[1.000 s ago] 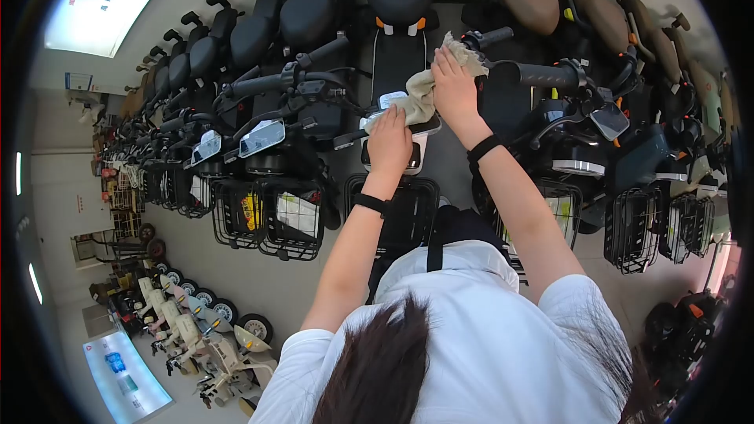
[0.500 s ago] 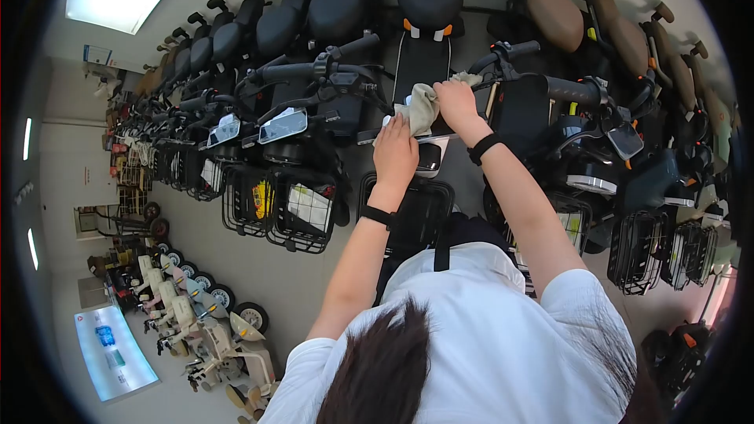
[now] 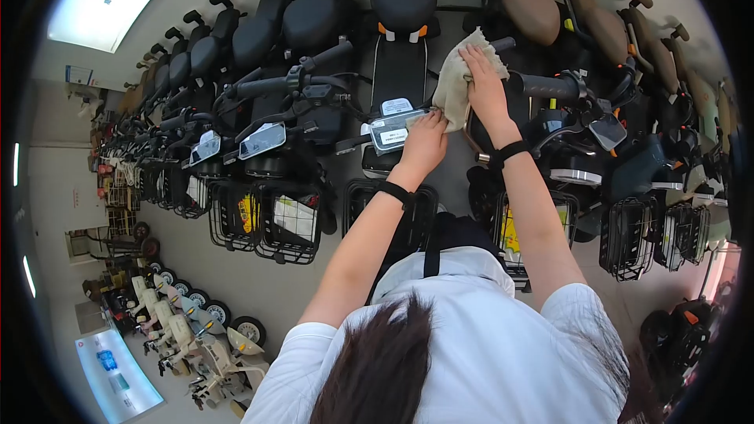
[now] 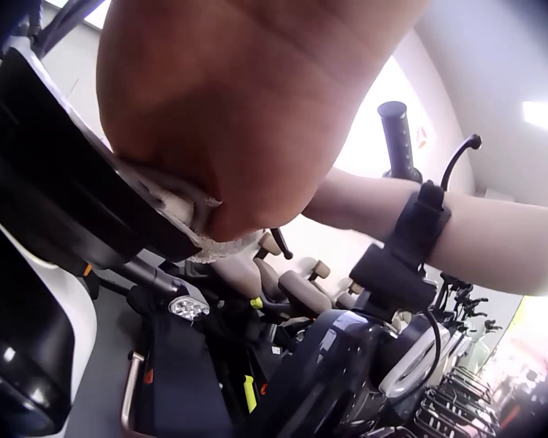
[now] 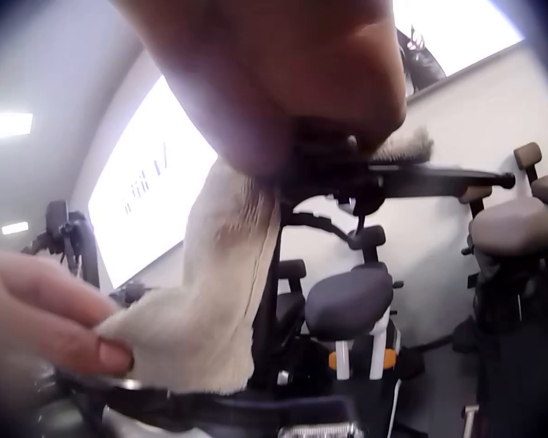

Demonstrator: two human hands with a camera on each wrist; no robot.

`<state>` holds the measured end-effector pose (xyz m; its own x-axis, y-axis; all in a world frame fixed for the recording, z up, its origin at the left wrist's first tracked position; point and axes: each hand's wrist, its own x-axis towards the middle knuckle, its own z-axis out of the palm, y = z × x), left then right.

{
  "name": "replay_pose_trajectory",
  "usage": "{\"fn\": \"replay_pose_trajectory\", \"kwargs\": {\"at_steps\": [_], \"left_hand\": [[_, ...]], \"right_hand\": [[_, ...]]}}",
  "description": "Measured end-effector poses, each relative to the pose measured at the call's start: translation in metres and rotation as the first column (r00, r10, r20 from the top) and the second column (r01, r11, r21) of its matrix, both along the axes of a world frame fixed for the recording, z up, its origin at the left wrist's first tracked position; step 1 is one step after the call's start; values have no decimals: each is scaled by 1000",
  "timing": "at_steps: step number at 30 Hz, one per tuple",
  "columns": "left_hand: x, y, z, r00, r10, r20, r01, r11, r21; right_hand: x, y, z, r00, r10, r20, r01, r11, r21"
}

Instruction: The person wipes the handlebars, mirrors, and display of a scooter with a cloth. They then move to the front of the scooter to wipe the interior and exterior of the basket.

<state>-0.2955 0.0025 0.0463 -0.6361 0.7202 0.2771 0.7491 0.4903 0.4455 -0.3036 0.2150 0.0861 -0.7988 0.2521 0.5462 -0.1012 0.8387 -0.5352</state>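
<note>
A beige cloth [image 3: 451, 88] hangs between my two hands over the right side of an electric scooter's handlebar. My right hand [image 3: 486, 88] grips its upper part around the bar near the brake lever [image 5: 447, 180]. Lower down, my left hand [image 3: 424, 144] pinches the cloth's other end at the right edge of the scooter's display [image 3: 390, 136], which carries a white label. In the right wrist view the cloth stretches down to the left fingers [image 5: 68, 319]. My left palm covers most of the cloth in the left wrist view.
Parked scooters stand on both sides, with handlebars and mirrors [image 3: 263, 140] close by. A black wire basket [image 3: 389, 208] is in front of my body. The scooter's black seat [image 3: 404, 4] is beyond the handlebar. Pale scooters [image 3: 206, 338] line the lower left.
The cloth, bunched over the display before, now spreads along the right handlebar. My left hand has moved right, uncovering the display; my right hand has shifted outward onto the bar.
</note>
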Motion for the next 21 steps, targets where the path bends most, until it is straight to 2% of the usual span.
{"fn": "replay_pose_trajectory", "kwargs": {"at_steps": [2,4,8,10,14,16,20,21], "left_hand": [[-1,0,0,1000,4,18,-4,1000,4],[2,-5,0,999,5,42,-5,1000,5],[2,-15,6,999,40,4,-40,999,6],[4,-22,9,992,129,-3,-129,991,-41],[0,-41,23,985,174,5,-172,978,-121],[0,-55,29,974,229,0,-227,966,-128],[2,-82,37,953,295,-71,-298,954,-41],[2,-87,39,946,315,-74,-318,947,-43]], "right_hand": [[0,-4,0,997,19,78,-14,998,-63],[0,-10,-1,997,7,76,-2,997,-74],[-5,-19,-3,995,-20,101,15,999,53],[-3,-32,-4,978,-85,191,53,984,170],[-6,-44,-12,981,-133,141,93,961,262],[-6,-49,-12,974,-164,154,98,925,367],[-5,-70,-19,967,-136,217,19,882,470],[-6,-80,-32,955,-139,263,-36,823,567]]}}
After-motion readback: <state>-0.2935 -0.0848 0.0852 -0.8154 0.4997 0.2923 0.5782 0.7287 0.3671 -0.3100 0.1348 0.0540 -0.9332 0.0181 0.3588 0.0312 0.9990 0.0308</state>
